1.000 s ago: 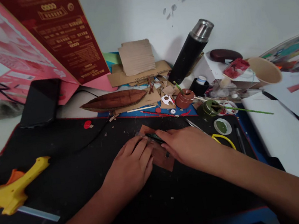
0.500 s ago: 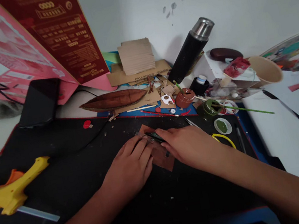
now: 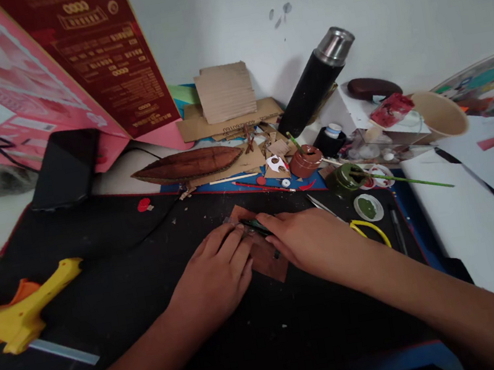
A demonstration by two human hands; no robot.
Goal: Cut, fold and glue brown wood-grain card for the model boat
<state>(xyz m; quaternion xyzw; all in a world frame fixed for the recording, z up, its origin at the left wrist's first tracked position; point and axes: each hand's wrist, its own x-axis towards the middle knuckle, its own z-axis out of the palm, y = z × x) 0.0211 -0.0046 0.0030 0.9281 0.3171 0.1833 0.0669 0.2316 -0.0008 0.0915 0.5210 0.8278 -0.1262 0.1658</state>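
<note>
A brown sheet of card point(image 3: 268, 261) lies on the black mat between my hands. My left hand point(image 3: 215, 265) rests on the sheet's left side, fingers stretched over it and pressing down, beside what looks like a clear strip. In my right hand point(image 3: 306, 235) is a slim dark tool point(image 3: 256, 226), gripped between thumb and fingers and laid low across the sheet's upper part. Its tip and most of its body are hidden, so I cannot tell its exact kind. Scissors with yellow handles point(image 3: 371, 229) lie just beyond my right wrist, partly covered by it.
A yellow glue gun point(image 3: 27, 310) lies at the left. Behind my hands are a brown boat-shaped piece point(image 3: 187, 165), cardboard scraps point(image 3: 227, 93), a red-brown paint jar point(image 3: 305, 162) and a green paint jar point(image 3: 344, 181). A black flask point(image 3: 313, 87) leans farther back; a phone point(image 3: 66, 168) stands left.
</note>
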